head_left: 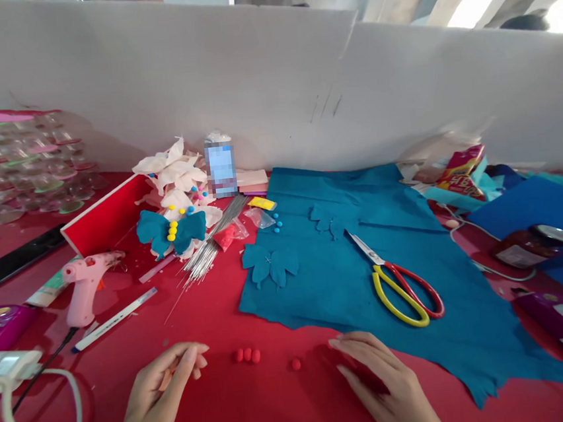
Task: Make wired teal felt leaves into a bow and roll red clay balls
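Observation:
My left hand [166, 381] rests on the red table with its fingers curled together over something small and pale; what it is I cannot tell. My right hand [382, 380] lies flat on the table, fingers pressed down near the edge of a teal felt sheet [348, 277]. Between the hands sit three small red clay balls in a row [247, 355] and a single one [295, 363]. Scissors [400, 282] with red and yellow handles lie on the felt. Teal felt flower shapes [270, 264] lie at the sheet's left edge.
A pink glue gun [86, 283] stands at left beside a white pen [115, 318]. A bundle of thin wires [212, 244], white and teal felt flowers [173, 228], a red box [106, 221], a black phone [17, 257], clear cups [19, 170], a jar [534, 245] and blue felt [546, 219] surround the work area.

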`<action>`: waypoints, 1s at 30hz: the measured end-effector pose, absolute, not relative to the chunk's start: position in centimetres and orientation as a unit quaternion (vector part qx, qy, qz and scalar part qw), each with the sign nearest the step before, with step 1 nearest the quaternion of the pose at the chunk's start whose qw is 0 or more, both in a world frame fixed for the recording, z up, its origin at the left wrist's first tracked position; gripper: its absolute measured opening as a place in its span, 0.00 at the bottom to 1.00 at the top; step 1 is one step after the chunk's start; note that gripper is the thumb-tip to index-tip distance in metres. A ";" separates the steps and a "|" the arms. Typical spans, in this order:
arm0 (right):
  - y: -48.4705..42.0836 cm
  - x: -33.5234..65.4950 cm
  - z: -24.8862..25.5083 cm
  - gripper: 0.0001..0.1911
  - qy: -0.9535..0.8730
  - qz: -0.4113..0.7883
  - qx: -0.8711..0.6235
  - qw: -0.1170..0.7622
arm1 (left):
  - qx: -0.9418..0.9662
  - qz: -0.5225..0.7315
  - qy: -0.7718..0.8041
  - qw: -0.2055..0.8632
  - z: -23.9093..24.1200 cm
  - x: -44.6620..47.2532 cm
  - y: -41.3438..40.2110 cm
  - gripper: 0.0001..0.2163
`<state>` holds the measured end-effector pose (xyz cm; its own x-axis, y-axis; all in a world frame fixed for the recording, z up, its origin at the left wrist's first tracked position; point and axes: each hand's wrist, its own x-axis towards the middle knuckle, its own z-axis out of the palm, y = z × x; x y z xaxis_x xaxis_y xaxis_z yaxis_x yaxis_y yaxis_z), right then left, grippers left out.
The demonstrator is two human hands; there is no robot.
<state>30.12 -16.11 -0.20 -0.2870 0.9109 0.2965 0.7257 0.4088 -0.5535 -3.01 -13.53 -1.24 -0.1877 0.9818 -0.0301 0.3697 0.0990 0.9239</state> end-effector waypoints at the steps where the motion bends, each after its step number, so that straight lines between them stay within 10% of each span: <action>1: -16.1 30.1 -0.2 0.14 -0.777 0.178 -0.529 0.290 | 0.524 0.423 0.644 0.363 -1.2 -3.0 -13.5 0.16; 30: -15.2 28.1 -0.6 0.14 -0.766 0.239 -0.544 0.245 | 0.528 0.433 0.637 0.357 0.0 -2.3 -13.5 0.15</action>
